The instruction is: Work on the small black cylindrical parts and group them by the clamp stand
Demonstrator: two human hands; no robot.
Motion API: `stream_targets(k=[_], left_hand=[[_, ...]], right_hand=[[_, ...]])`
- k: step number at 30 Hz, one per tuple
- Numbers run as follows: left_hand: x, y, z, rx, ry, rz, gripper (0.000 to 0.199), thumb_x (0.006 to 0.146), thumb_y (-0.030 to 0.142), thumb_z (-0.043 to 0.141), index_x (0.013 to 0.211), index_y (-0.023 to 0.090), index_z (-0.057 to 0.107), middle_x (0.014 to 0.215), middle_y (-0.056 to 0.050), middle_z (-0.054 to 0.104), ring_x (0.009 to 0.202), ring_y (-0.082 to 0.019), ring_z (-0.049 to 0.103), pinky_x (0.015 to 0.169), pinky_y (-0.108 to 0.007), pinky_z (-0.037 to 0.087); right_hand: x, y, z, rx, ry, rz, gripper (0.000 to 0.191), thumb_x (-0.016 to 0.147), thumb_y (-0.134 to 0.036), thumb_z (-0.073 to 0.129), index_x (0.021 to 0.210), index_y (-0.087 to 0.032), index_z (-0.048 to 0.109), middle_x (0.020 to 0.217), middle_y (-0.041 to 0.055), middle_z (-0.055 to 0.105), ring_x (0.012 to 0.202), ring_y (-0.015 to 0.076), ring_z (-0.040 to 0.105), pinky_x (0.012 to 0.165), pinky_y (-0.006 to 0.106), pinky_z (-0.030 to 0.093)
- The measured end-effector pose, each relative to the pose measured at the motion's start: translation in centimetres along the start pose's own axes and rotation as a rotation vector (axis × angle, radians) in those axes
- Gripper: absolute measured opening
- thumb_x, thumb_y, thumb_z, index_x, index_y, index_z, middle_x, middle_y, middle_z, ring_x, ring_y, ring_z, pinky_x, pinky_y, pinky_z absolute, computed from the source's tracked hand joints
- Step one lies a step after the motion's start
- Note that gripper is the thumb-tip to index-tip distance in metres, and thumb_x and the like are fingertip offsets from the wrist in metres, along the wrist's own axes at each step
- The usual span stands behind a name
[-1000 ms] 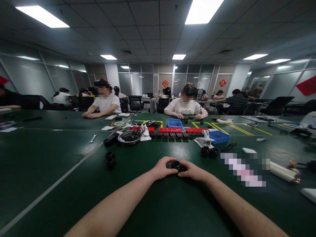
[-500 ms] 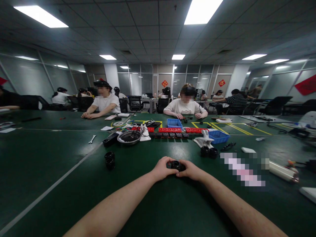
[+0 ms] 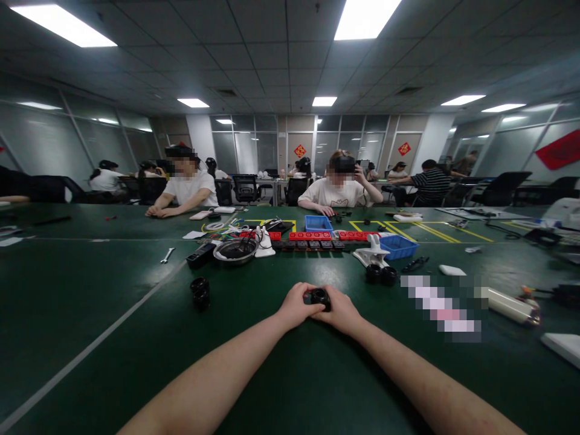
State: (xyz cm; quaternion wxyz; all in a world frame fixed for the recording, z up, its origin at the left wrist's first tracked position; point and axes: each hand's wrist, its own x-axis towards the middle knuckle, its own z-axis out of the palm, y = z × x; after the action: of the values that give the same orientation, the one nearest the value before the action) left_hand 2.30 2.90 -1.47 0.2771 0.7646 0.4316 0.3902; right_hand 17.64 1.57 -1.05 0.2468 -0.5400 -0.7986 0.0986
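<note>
Raised since earlier is a co-worker's hand (image 3: 360, 176); a black round part (image 3: 319, 298) is held between left grip (image 3: 296, 307) and right grip (image 3: 342, 311), similar parts (image 3: 200, 299) left unheld

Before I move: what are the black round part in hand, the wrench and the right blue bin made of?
Black round part: glossy, with small highlights; probably hard plastic, coated metal possible.
Wrench: metal, likely steel, from its silvery-grey sheen.
Right blue bin: looks like molded plastic, one even blue, thin walls; finish unclear at this distance.
</note>
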Motion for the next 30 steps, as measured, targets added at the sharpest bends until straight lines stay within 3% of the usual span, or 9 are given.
stream_targets(k=[4, 7, 9, 23, 30], left_hand=[[0.2, 0.0, -0.9, -0.052, -0.118, 0.035, 0.041, 0.058, 0.03, 0.066, 0.097, 0.019, 0.055, 0.09, -0.004, 0.052, 0.081, -0.016, 0.05, 0.072, -0.026, 0.04], [0.3, -0.2, -1.1, -0.072, -0.161, 0.05, 0.043, 0.059, 0.031, 0.066, 0.099, 0.019, 0.055, 0.093, -0.004, 0.053, 0.085, -0.017, 0.05, 0.076, -0.028, 0.039], [0.4, -0.3, -1.1, -0.076, -0.175, 0.064, 0.044, 0.059, 0.031, 0.065, 0.1, 0.019, 0.055, 0.094, -0.004, 0.053, 0.086, -0.017, 0.05, 0.078, -0.029, 0.038], [0.2, 0.1, -1.2, -0.063, -0.197, 0.038, 0.045, 0.059, 0.03, 0.065, 0.102, 0.02, 0.054, 0.092, -0.004, 0.053, 0.085, -0.017, 0.05, 0.076, -0.029, 0.039], [0.1, 0.5, -0.9, -0.041, -0.144, 0.013, 0.042, 0.055, 0.032, 0.067, 0.092, 0.016, 0.055, 0.088, -0.004, 0.051, 0.079, -0.015, 0.049, 0.069, -0.025, 0.04]], right_hand=[[0.5, 1.3, -1.1, 0.326, -0.209, -0.108, 0.051, 0.059, -0.036, 0.063, 0.104, -0.017, 0.048, 0.099, 0.0056, 0.055, 0.09, 0.0216, 0.049, 0.076, 0.032, 0.037], [0.7, 2.0, -1.8, 0.537, -0.38, -0.081, 0.044, 0.062, -0.029, 0.06, 0.103, -0.016, 0.05, 0.098, 0.0043, 0.056, 0.089, 0.0202, 0.051, 0.078, 0.032, 0.038], [0.8, 2.2, -2.1, 0.599, -0.422, -0.057, 0.043, 0.062, -0.026, 0.06, 0.103, -0.015, 0.05, 0.098, 0.0039, 0.056, 0.089, 0.0199, 0.051, 0.078, 0.032, 0.038], [0.6, 1.8, -2.3, 0.559, -0.414, -0.002, 0.034, 0.061, -0.026, 0.06, 0.093, -0.015, 0.053, 0.083, 0.001, 0.057, 0.076, 0.0154, 0.051, 0.068, 0.027, 0.039], [0.7, 1.9, -1.6, 0.387, -0.308, 0.027, 0.031, 0.057, -0.03, 0.064, 0.08, -0.014, 0.052, 0.069, -0.002, 0.052, 0.065, 0.0124, 0.047, 0.055, 0.021, 0.035]])
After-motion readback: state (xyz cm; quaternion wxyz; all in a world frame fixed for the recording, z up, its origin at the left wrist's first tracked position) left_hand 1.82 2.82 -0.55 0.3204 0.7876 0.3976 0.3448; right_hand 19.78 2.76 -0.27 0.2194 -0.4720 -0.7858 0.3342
